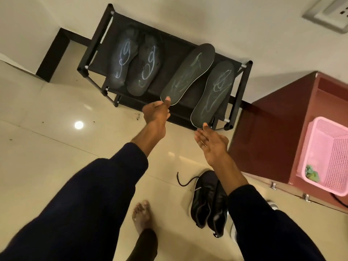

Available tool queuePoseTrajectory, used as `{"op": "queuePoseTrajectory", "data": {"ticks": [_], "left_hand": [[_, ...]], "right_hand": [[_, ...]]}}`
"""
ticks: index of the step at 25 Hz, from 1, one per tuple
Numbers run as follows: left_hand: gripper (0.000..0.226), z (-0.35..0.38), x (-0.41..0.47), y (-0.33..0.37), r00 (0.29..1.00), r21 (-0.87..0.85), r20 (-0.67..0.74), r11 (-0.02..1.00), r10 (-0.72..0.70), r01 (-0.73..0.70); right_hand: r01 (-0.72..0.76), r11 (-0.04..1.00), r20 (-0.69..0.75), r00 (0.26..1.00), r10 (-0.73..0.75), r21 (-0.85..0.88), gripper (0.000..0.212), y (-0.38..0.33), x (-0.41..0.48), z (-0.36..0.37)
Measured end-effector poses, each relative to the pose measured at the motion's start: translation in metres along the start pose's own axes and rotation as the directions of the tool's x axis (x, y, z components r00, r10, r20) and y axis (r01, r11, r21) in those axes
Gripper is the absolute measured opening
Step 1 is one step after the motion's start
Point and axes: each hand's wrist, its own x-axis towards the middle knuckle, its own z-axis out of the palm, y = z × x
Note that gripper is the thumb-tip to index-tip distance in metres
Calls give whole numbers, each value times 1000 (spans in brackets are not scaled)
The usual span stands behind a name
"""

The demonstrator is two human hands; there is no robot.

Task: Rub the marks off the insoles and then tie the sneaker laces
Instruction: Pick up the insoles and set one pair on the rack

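Observation:
Four dark insoles with pale chalk scribbles lie on top of a black shoe rack (243, 87). At the left sit two worn insoles (122, 61) (146, 70). My left hand (156, 112) pinches the near end of the third insole (188, 74), thumb on top. The fourth insole (214, 93) hangs over the rack's near edge; my right hand (209, 142) is palm up just below it, fingers straight, thumb tip touching its end. A pair of black sneakers (209, 200) stands on the floor beneath my right forearm, with a loose lace (185, 182) trailing left.
A red-brown cabinet (273, 140) stands right of the rack, with a pink mesh basket (325, 157) on it holding something green (311, 174). A wall socket (327, 14) is at top right. My bare foot (141, 215) is on the glossy tile floor.

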Motion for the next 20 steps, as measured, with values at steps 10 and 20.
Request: {"op": "queuePoseTrajectory", "data": {"ticks": [10, 20], "left_hand": [[23, 10, -8, -5, 982, -153, 21, 970, -187, 188], [37, -43, -91, -99, 968, -124, 157, 968, -197, 217]], "right_hand": [[115, 961, -1, 993, -119, -253, 9, -6, 12, -19], [159, 893, 16, 986, -167, -422, 15, 16, -3, -110]]}}
